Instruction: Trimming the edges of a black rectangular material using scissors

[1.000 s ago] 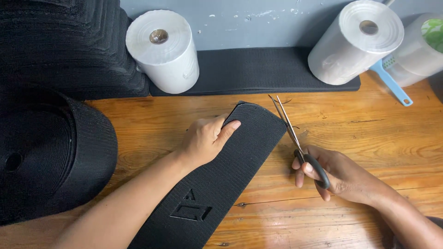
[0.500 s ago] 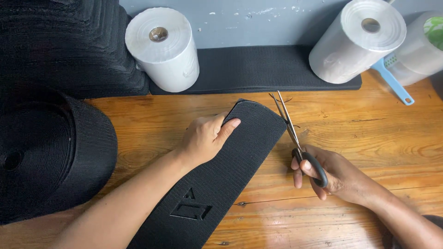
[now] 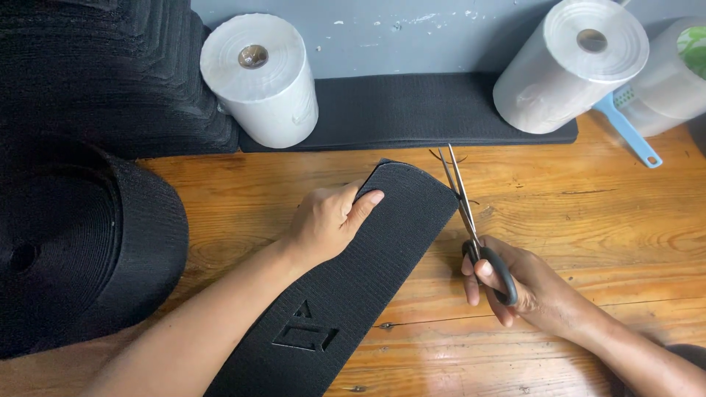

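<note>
A wide black ribbed fabric strip (image 3: 368,279) lies diagonally on the wooden table (image 3: 603,213), its far end rounded. My left hand (image 3: 327,220) presses flat on the strip near that end. My right hand (image 3: 515,290) grips black-handled scissors (image 3: 471,220), whose slightly parted blades point away from me along the strip's right edge. Cut-out shapes (image 3: 305,334) show in the strip closer to me.
A big roll of black fabric (image 3: 73,242) sits at the left, with stacked black material (image 3: 110,73) behind it. Two white rolls (image 3: 261,77) (image 3: 570,62) and a flat black band (image 3: 412,110) stand along the back wall. A blue handle (image 3: 629,132) lies at the far right.
The scissors have shifted slightly, their blades a little more closed against the strip's right edge. My left hand stays in place on the strip.
</note>
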